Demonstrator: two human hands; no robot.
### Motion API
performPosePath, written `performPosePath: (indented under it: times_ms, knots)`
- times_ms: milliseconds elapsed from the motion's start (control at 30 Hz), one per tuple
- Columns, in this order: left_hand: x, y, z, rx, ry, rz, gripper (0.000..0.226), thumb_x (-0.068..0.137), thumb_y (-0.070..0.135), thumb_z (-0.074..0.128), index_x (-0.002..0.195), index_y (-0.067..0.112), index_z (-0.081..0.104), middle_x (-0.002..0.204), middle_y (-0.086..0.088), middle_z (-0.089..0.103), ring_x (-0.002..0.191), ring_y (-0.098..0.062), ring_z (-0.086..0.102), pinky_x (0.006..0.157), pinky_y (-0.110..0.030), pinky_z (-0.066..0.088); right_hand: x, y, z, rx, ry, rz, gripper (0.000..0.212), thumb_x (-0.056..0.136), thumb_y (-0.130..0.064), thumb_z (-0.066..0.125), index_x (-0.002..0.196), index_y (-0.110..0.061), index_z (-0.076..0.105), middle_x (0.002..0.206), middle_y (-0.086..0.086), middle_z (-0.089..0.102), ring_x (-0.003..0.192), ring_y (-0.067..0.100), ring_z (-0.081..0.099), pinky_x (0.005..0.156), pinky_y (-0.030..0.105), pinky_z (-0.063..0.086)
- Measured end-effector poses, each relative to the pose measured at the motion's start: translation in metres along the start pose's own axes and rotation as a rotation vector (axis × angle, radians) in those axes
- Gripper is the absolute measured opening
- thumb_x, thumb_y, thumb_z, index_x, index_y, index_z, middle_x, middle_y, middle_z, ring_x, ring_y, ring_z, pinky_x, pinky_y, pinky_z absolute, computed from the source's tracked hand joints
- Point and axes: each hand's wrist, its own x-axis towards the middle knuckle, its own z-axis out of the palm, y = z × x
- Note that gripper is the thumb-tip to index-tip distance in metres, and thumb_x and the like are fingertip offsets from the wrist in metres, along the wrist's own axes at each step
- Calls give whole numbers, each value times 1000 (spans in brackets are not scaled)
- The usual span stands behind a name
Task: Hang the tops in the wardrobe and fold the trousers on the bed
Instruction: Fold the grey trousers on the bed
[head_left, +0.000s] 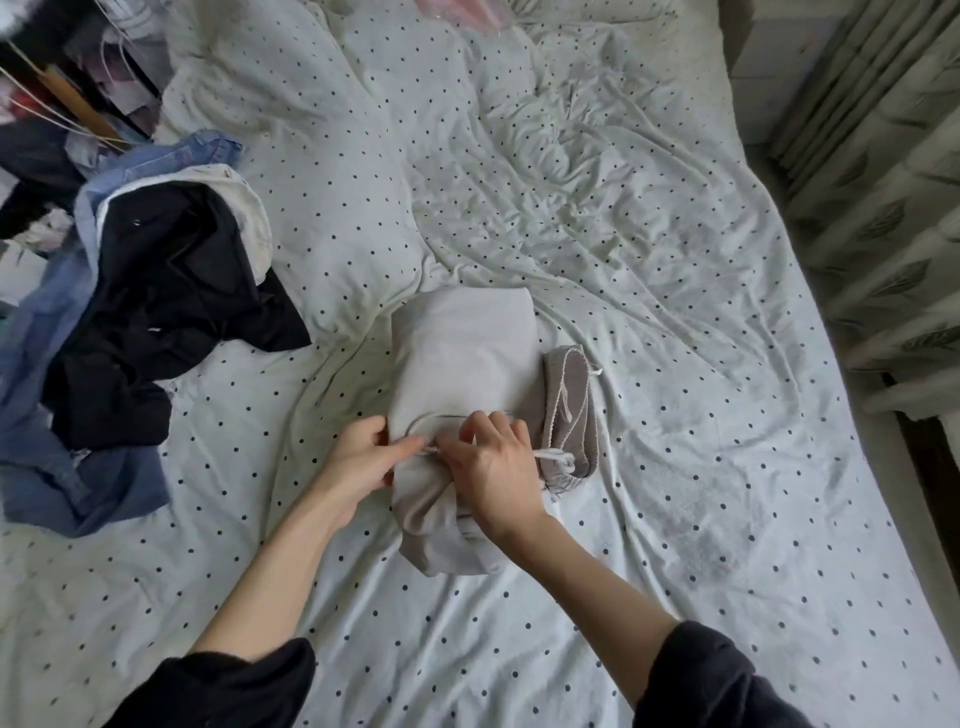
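Risk first. The grey trousers (467, 364) are folded into a fat bundle, and the near end is loose and bunched under my wrists. If I let go of it carelessly, I judge the top layer will slide and the bundle will open. The white drawstring (556, 456) trails out towards the right edge of the bed (727, 467); a snag on a finger could drag the waistband (569, 410) out of the fold. The bedding is soft and rumpled, so any pressing down may tilt the bundle rather than flatten it.

Hands. My left hand (363, 462) grips the near left edge of the bundle, thumb on top, fingers curled under. My right hand (496, 467) is curled over the cloth at the near end, fingertips pinching cloth or string; which one I cannot tell.

The trousers: pale grey, soft, smooth on top, darker ribbed waistband rolled at the right side. They lie mid-bed, closer to the near edge.

A heap of dark and blue clothes (130, 322) sits at the left edge, apart from the bundle, not yet sorted.
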Motion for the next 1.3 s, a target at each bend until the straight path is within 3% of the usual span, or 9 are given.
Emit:
performPosePath:
  times_ms: [67, 167, 367, 500, 600, 767, 867, 967, 1300]
  knots:
    - [5, -4, 0, 4, 18, 4, 8, 84, 8, 68, 88, 7, 62, 90, -13, 70, 86, -28, 65, 78, -42, 52, -2, 0, 1, -13, -32, 5, 18, 61, -20, 85, 59, -22, 68, 62, 1, 57, 57, 22, 56, 56, 28, 45]
    - [11, -9, 3, 16, 58, 21, 11, 81, 3, 69, 79, 7, 60, 76, -9, 66, 74, -23, 60, 61, -30, 47, -4, 3, 1, 8, -55, -3, 17, 62, -21, 85, 58, -22, 69, 61, 0, 57, 56, 22, 56, 57, 28, 45]
    - [10, -19, 1, -16, -7, 89, 12, 86, 10, 66, 93, 0, 62, 90, -16, 66, 83, -22, 60, 74, -35, 45, 0, 8, -1, 23, -66, -8, 14, 62, -20, 85, 60, -21, 71, 61, 2, 58, 54, 23, 57, 56, 27, 47]
    - [9, -19, -1, -39, -43, 130, 16, 76, 17, 75, 87, 12, 65, 83, 1, 71, 78, -11, 66, 67, -21, 50, 6, 2, 5, 63, -99, 9, 20, 54, -16, 89, 55, -21, 70, 55, 2, 54, 49, 21, 55, 55, 24, 44]
    - [13, -20, -2, -31, -87, 143, 24, 74, 9, 77, 94, 15, 65, 92, 0, 72, 85, -10, 67, 70, -20, 52, 4, -1, 8, 96, -103, 25, 20, 55, -15, 89, 54, -20, 69, 54, 2, 53, 48, 21, 54, 55, 24, 44]
    - [18, -25, 7, -2, 105, 139, 13, 78, 7, 73, 82, 15, 63, 84, -4, 69, 79, -18, 63, 73, -31, 50, 1, 6, 10, 108, -130, 18, 19, 58, -17, 86, 56, -18, 67, 55, 3, 54, 50, 21, 57, 59, 27, 46]
    - [21, -26, 7, 21, 79, 130, 10, 79, 11, 73, 80, 12, 63, 78, -3, 68, 74, -17, 61, 68, -28, 48, -4, 13, 9, 112, -126, 2, 16, 61, -16, 84, 58, -17, 69, 55, 3, 55, 49, 21, 57, 60, 29, 47]
    - [23, -25, 3, 18, -1, 83, 18, 77, 16, 76, 90, 9, 67, 88, -5, 72, 82, -18, 67, 76, -33, 52, -3, 13, 11, 96, -99, 2, 14, 63, -17, 83, 59, -19, 70, 55, 3, 55, 48, 21, 56, 59, 28, 46]
    - [32, -31, 14, -59, 102, -12, 34, 71, 1, 78, 101, 9, 64, 91, -5, 69, 82, -14, 65, 66, -24, 48, -6, 13, 19, 115, -125, -44, 14, 63, -11, 82, 58, -15, 69, 57, 4, 55, 50, 21, 58, 60, 28, 44]
